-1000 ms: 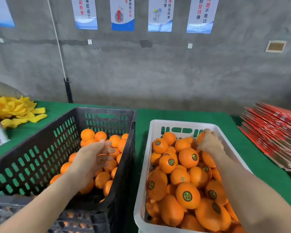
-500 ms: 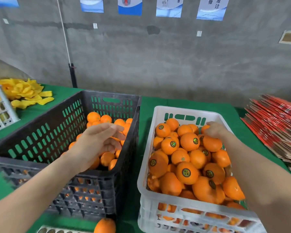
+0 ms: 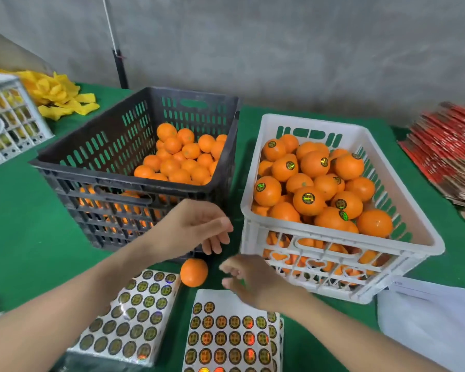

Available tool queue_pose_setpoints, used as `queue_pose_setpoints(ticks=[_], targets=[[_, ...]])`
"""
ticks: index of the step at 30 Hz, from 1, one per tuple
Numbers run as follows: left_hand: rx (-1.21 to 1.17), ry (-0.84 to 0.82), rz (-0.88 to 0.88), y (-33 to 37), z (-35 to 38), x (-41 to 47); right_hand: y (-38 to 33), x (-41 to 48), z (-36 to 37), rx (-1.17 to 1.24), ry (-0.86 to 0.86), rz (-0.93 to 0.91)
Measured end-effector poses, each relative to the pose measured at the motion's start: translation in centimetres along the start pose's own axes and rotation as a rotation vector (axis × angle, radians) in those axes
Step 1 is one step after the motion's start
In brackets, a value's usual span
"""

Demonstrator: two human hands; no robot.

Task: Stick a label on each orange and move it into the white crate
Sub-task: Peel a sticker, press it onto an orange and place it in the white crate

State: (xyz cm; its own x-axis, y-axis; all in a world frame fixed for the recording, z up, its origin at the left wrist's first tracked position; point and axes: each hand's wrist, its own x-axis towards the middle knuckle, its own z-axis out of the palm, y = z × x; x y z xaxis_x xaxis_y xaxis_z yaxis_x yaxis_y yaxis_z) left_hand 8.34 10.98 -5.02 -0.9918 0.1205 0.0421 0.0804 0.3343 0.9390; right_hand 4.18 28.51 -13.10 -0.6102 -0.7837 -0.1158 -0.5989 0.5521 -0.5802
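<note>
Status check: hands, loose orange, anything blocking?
Left hand open, empty, above the orange. Right hand open, empty, over the label sheet. Orange on the table, no label showing. Nothing blocks the way to the white crate.

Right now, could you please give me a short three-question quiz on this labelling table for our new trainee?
1. True or false: the loose orange on the green table lies inside the white crate.
2. Which crate holds the oranges that carry round stickers: A) the black crate, B) the white crate?
3. Fill in: the sticker sheets lie ____ the two crates, nearest the person.

Key:
1. False: it sits on the table in front of the black crate, below the left hand and beside the right hand, held by neither.
2. B.
3. In front of.
</note>
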Motion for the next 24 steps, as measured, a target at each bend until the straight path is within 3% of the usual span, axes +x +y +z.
queue_pose_setpoints(ticks=[3,5,10,15,18,21,24], targets=[[0.126,-0.027,-0.161,-2.9,1.0,0.2,1.6,2.1,3.9,-0.169,-0.256,0.173],[0.163,-0.025,-0.249,-4.9,1.6,0.5,2.0,3.2,5.5,-0.309,-0.292,0.205],[0.235,-0.018,-0.414,-8.9,2.8,0.5,2.3,4.4,7.2,-0.268,-0.174,0.260],[0.471,-0.251,-0.375,-10.5,3.5,-0.2,2.3,3.4,5.2,0.064,0.022,0.211],[0.258,-0.208,-0.434,-10.4,3.6,-0.2,1.8,2.0,3.4,0.214,0.097,0.186],[-0.045,-0.090,-0.582,-10.3,3.6,0.0,2.1,0.2,3.7,-0.075,0.314,0.103],[-0.274,-0.015,-0.688,-9.9,3.9,0.0,2.0,-1.0,5.1,-0.174,0.306,0.091]])
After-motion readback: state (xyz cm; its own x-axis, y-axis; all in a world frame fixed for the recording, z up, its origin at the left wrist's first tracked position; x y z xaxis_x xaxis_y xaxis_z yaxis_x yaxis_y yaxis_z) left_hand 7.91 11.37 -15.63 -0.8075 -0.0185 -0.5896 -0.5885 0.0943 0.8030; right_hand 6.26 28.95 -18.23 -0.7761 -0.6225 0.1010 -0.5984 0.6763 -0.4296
